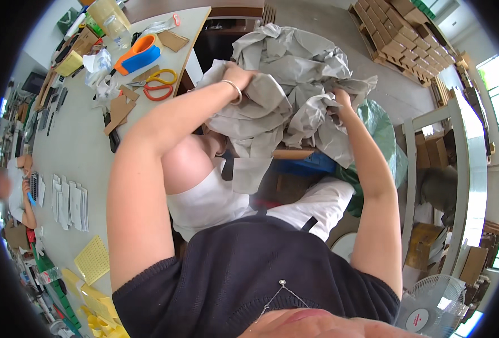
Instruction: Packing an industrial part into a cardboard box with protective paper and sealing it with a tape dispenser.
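A large heap of crumpled grey packing paper (294, 73) fills the space in front of my knees. My left hand (239, 76), with a bracelet at the wrist, is closed on the paper's left side, its fingertips partly hidden by the folds. On the other side my right hand (341, 100) grips a bunched fold, and the paper covers most of its fingers. Beneath the heap show a strip of brown cardboard (293, 153) and a blue bin (305, 164). A green plastic sheet or bag (380, 135) hangs beside my right forearm.
Left stands a long table (86, 152) with scissors (156, 84), an orange-and-blue tape dispenser (138, 56), cardboard scraps (120, 110) and stacked white papers (70, 204). A person (21, 191) works across it. Right are a shelf frame (460, 169) and fan (432, 307); stacked boxes (398, 34) stand behind.
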Tool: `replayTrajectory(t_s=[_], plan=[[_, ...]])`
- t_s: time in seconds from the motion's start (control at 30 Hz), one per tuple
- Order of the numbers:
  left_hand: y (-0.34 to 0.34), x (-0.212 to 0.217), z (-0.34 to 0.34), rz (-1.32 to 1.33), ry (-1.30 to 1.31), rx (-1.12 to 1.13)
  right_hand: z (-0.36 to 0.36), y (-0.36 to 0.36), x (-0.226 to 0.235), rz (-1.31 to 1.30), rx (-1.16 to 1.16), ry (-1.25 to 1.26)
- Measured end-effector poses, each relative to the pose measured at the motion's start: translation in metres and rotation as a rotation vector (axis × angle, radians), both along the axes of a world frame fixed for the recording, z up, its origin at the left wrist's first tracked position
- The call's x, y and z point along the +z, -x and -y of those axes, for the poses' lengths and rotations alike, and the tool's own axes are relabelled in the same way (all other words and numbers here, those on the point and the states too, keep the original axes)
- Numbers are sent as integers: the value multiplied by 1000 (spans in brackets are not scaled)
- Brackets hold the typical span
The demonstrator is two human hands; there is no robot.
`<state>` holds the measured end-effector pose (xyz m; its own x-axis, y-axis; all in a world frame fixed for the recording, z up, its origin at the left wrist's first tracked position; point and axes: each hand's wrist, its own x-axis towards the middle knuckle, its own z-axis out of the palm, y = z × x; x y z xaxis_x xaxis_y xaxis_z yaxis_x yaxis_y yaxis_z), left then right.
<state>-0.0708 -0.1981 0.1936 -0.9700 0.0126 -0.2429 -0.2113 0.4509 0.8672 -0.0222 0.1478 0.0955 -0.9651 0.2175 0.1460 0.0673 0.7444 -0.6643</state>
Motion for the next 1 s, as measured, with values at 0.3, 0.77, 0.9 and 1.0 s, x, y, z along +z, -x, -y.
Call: replayTrajectory(t_s=[0.3, 0.77, 0.9, 1.0], plan=[[14, 23, -8, -1205, 413, -210, 59, -51, 171, -384, -57, -493], [4, -137, -23, -187, 1270, -790, 128, 3, -14, 627, 408, -800], [20, -157, -27, -142, 1167, -824, 124, 24, -48, 726, 441, -852], [21, -182, -31, -177, 1147, -728, 99, 31, -108, 480, 513, -864]])
